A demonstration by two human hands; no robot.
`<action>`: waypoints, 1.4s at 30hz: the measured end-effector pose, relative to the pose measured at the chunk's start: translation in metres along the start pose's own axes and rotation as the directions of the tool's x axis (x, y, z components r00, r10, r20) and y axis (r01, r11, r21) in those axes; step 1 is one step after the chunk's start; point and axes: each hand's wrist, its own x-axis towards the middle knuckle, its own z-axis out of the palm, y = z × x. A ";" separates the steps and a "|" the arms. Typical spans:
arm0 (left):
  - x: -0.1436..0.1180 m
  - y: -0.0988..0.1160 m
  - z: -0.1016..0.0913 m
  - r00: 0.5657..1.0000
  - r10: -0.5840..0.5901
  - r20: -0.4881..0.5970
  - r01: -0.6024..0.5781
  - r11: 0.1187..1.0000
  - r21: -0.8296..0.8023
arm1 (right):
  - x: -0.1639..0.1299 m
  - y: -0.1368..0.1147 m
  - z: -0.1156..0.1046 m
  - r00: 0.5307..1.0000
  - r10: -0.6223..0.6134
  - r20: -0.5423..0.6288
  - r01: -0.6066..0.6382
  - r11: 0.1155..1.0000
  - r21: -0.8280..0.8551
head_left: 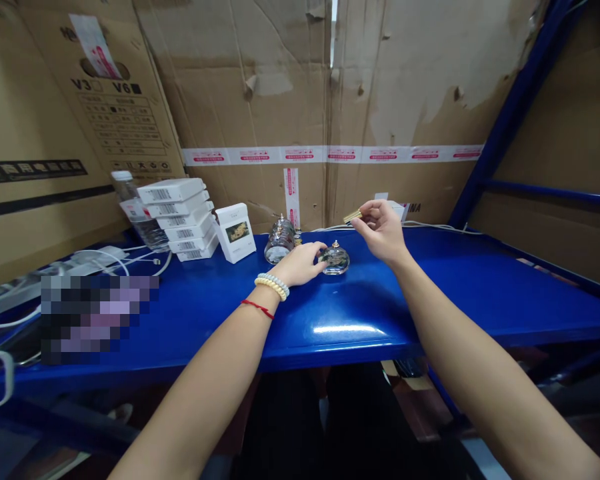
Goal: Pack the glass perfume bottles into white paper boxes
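A small round glass bottle [336,260] stands on the blue shelf [330,320]. My left hand [303,262] rests on the shelf and holds this bottle at its left side. My right hand [380,230] hovers just above and right of the bottle, pinching a small gold cap [353,216] between thumb and fingers. A second glass bottle [279,241] stands just behind my left hand. My left wrist wears bead bracelets and a red string.
A stack of white boxes [183,217] and one upright white box [235,232] stand at the back left, beside a clear plastic water bottle [135,210]. White cables and a power strip [10,293] lie at the far left. Cardboard boxes [300,100] wall the back; blue frame bars [510,113] rise at right.
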 end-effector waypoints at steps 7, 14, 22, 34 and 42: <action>0.000 0.000 0.000 1.000 -0.018 0.010 0.018 1.000 0.016 | -0.009 -0.007 0.008 0.892 -0.021 0.452 0.114 0.977 -0.181; 0.000 0.001 0.000 0.999 -0.026 0.023 0.026 1.000 0.012 | -0.008 0.004 0.005 0.850 0.033 0.525 0.077 0.979 -0.186; -0.003 0.006 -0.017 0.910 -0.007 -0.414 0.017 1.000 0.019 | -0.013 0.005 0.011 0.850 0.093 0.518 0.077 0.952 -0.296; -0.024 -0.070 -0.051 -0.029 -0.642 -0.766 0.652 0.569 -0.501 | -0.003 0.043 -0.025 0.945 0.328 -0.006 -0.233 0.659 -0.715; -0.036 -0.076 -0.052 0.039 -0.784 -0.620 0.710 0.458 -0.535 | 0.000 0.048 -0.029 0.940 0.341 0.027 -0.231 0.691 -0.684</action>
